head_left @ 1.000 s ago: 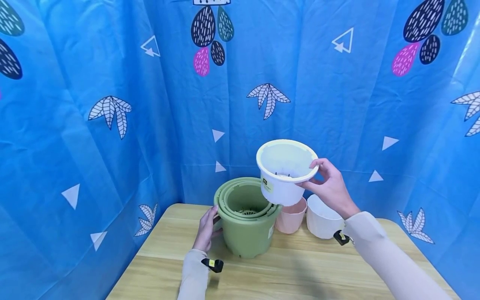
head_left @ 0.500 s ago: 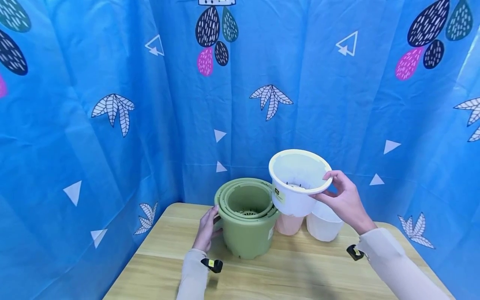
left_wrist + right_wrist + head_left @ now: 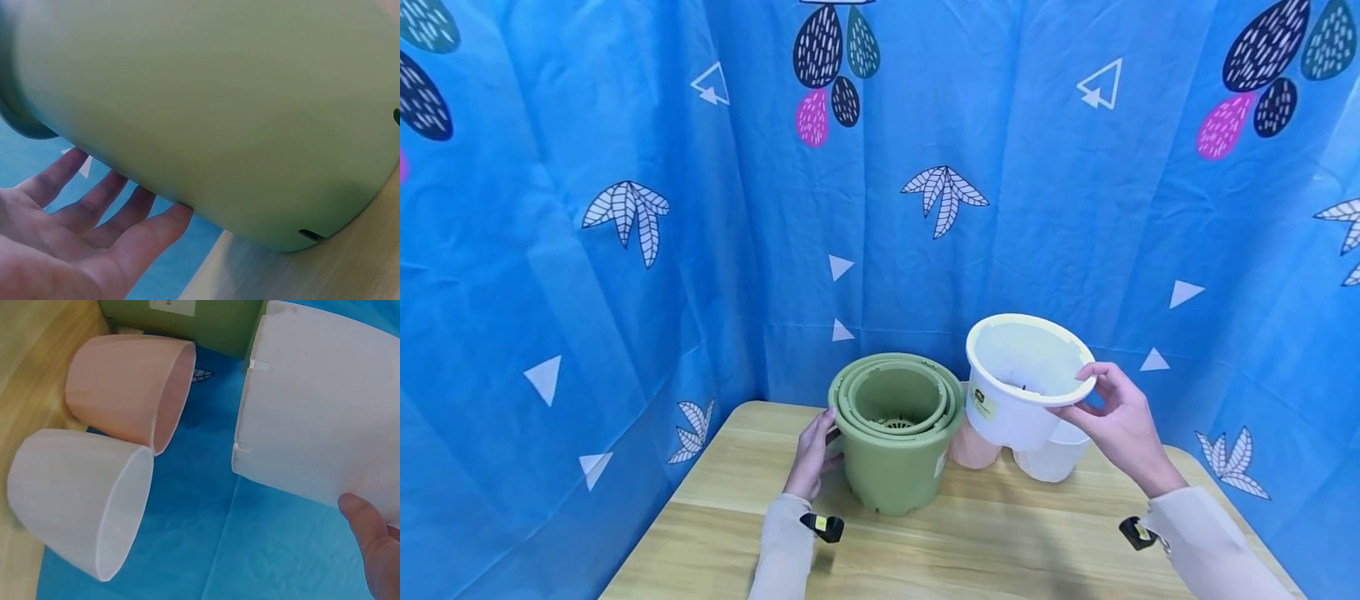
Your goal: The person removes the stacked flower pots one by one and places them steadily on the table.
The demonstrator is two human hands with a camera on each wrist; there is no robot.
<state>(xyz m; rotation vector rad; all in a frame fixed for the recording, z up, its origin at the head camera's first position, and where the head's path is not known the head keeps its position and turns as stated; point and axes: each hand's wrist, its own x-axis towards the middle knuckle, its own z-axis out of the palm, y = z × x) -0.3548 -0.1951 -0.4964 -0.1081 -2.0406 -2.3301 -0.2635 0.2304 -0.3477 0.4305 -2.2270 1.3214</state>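
A white flower pot (image 3: 1011, 417) with a label on its side is held in the air by my right hand (image 3: 1123, 429), which pinches its rim from the right. Its base points down and it tilts slightly. In the right wrist view, my thumb (image 3: 365, 528) presses its side wall. Green flower pots (image 3: 887, 479) stand nested on the table, one inside another, left of the white pot. My left hand (image 3: 808, 460) rests against the left side of the outer green pot; in the left wrist view the extended fingers (image 3: 165, 228) touch its wall.
A pink pot (image 3: 125, 387) and a smaller white pot (image 3: 75, 494) stand side by side on the wooden table (image 3: 850, 558), partly hidden behind the held pot in the head view. A blue patterned curtain (image 3: 1037, 233) surrounds the table's back and sides.
My right hand has carried the white pot right and downward, away from above the green pots to in front of the pink and smaller white pots. The left hand has stayed in place.
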